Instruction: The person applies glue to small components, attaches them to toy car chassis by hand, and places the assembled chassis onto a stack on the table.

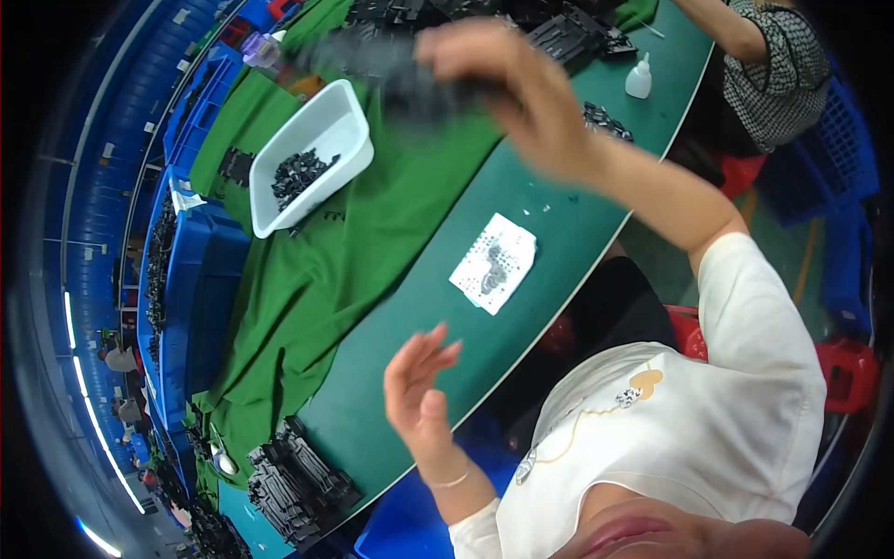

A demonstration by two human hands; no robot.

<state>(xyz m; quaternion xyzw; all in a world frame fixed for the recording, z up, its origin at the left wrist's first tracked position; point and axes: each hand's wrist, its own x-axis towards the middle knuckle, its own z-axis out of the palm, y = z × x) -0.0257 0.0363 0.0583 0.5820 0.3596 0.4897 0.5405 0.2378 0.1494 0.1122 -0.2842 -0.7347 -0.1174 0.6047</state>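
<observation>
My right hand [531, 102] is raised over the far part of the table, its fingers curled round a black part [405, 84]. Motion blurs both, so the part's shape cannot be made out. Lower in the view, my left hand [421, 387] is held above the near edge of the green table [372, 373], fingers apart and nothing in it. Between the hands lies a white sheet [495, 263] with small dark pieces on it. A white tray [358, 130] of small black parts rests on the green cloth [382, 228].
Black parts [293, 484] stand at the lower left, and more [568, 37] at the top. A small white bottle [639, 78] is at the upper right. Blue bins [209, 279] line the far side. Another person [773, 65] sits at the upper right.
</observation>
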